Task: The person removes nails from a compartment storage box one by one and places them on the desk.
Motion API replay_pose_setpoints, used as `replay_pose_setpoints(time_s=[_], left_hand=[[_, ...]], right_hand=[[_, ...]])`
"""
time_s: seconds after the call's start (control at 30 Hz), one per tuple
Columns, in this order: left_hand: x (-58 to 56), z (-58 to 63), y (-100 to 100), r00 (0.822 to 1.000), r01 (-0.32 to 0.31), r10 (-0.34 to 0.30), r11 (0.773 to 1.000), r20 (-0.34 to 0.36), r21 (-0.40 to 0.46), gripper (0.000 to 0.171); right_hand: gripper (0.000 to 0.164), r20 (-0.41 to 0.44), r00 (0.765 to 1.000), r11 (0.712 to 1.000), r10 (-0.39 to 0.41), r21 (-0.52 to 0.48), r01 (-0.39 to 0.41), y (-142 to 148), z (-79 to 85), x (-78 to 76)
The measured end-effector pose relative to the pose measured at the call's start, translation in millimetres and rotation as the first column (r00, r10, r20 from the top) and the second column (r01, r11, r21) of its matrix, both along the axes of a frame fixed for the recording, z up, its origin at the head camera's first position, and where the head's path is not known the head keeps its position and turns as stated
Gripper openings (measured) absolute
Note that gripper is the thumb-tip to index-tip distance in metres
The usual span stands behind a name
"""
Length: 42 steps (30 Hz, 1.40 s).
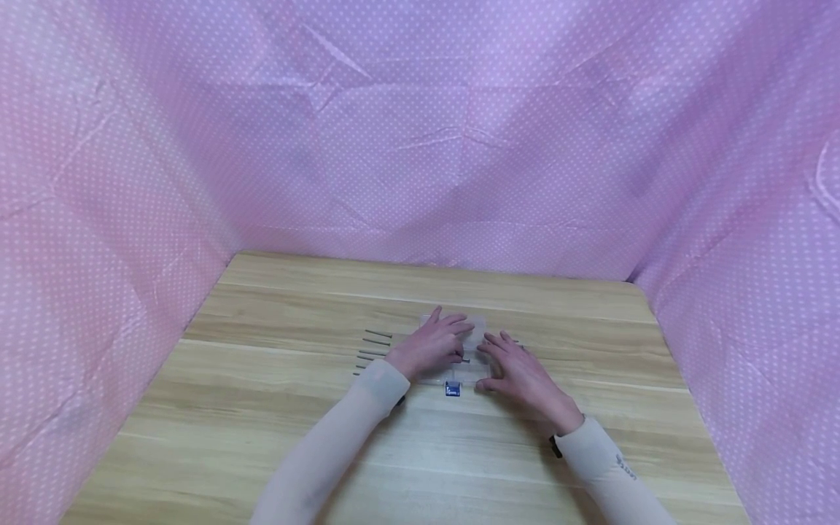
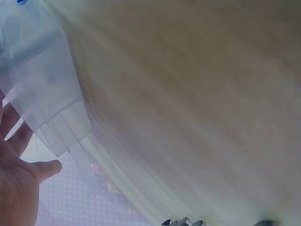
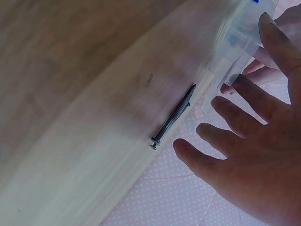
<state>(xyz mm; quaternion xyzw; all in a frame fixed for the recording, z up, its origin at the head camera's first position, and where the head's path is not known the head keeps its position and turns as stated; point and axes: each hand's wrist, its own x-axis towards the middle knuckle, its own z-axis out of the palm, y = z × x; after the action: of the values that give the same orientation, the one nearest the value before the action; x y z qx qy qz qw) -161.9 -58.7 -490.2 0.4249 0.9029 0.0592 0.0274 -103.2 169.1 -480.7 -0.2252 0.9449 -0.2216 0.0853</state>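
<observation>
A clear plastic box (image 1: 472, 373) with dividers lies near the middle of the table, its transparent lid (image 1: 479, 326) spread behind it. Over the box, my left hand (image 1: 426, 345) pinches a nail (image 1: 467, 360) between thumb and forefinger, with its other fingers spread. That pinch is hidden in the left wrist view, where the outer fingers show beside the box (image 2: 42, 80). My right hand (image 1: 521, 372) is at the box's right side, fingers apart and gently bent, holding nothing. In the right wrist view, its palm (image 3: 263, 165) faces the camera and its fingertips are near the box.
Several nails (image 1: 374, 342) lie in a spaced row left of the box. A small bunch of nails (image 3: 173, 117) lies on the wood to the right. A blue label (image 1: 453, 389) marks the box's front. Pink dotted cloth (image 1: 420, 146) hangs around the wooden table (image 1: 275, 408).
</observation>
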Motion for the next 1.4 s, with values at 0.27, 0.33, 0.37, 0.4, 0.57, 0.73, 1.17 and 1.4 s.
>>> replay_pose_setpoints(time_s=[0.27,0.33,0.37,0.4,0.57,0.73,1.17,1.4], left_hand=[[-1.1,-0.7,-3,0.995,-0.021,0.019,1.0,0.095,0.02,0.013],[-1.3,-0.4,-4,0.993,-0.032,0.029,0.999,0.114,0.028,0.014],[-1.5,-0.2,-4,0.992,-0.035,0.031,0.999,0.119,0.029,0.014],[-1.6,0.0,-4,0.992,-0.038,0.034,0.999,0.123,0.029,0.014],[-1.0,2.3,-6,0.991,-0.04,0.037,0.999,0.127,0.023,0.015],[-0.8,2.3,-8,0.992,-0.039,0.034,0.999,0.123,0.034,0.015],[1.0,6.4,-15,0.993,-0.045,0.035,0.995,0.113,0.087,0.011],[0.0,12.5,-17,0.995,-0.046,0.036,0.994,0.094,0.101,0.013]], right_hand=[[0.079,0.006,1.0,1.0,-0.003,0.0,0.003,-1,-0.5,0.1],[0.079,0.005,1.0,1.0,-0.006,-0.001,0.006,-2,-0.3,-0.2],[0.079,0.004,1.0,1.0,-0.007,0.001,0.007,-2,-0.3,-0.4],[0.078,0.004,1.0,1.0,-0.009,0.001,0.009,-2,-0.2,-0.6],[0.078,-0.002,1.0,1.0,-0.012,0.013,0.012,-4,0.3,-1.1],[0.079,-0.008,1.0,1.0,-0.012,0.014,0.012,-5,1.0,-0.6],[0.077,-0.01,1.0,1.0,-0.019,0.011,0.019,-6,2.6,-0.7],[0.076,-0.014,1.0,1.0,-0.021,0.009,0.021,-6,2.4,-1.1]])
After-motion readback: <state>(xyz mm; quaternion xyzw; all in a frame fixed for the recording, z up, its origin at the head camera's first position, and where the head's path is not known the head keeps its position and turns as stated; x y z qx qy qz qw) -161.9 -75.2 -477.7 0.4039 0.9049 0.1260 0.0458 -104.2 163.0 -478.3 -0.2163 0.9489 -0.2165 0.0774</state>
